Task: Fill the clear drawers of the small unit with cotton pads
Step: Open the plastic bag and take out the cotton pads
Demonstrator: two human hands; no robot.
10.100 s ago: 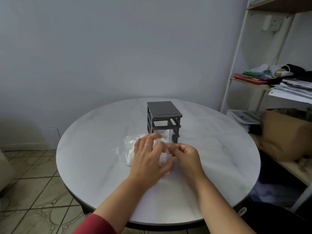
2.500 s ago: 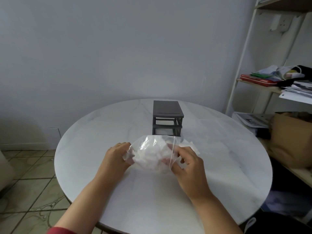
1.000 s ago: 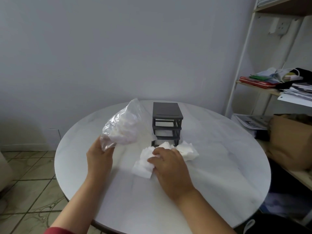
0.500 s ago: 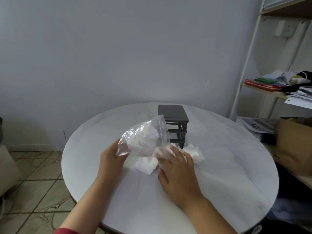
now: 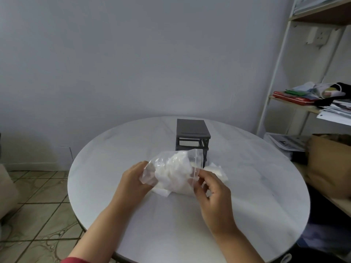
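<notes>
Partly hidden: bag of cotton pads held over the bench

At the far left, a strip of tiled floor showed below the wall, and a red sleeve was cut off by the bottom edge. The left hand gripped the left end of a clear plastic bag. Its thumb lay on the near side, while the rest of its fingers were tucked behind the crumpled film and could not be seen.

The bag was held just above the round white bench, and a white mass of cotton pads inside it blurred into one lump. A few loose pads lay on the bench under the bag, mostly covered by it.

Behind the bag stood the small dark drawer unit, upright near the far side of the bench. Only its top and upper slot were visible, since the bag hid the lower part. The clear drawers were hard to make out, and whether they held anything could not be told.

The right hand pinched the bag's right edge, with its fingers curled onto the film. More loose pads peeked out just beyond it, beside the unit's foot.

At the far right, a white shelf rack carried piled papers, and a brown box was cropped by the frame.
</notes>
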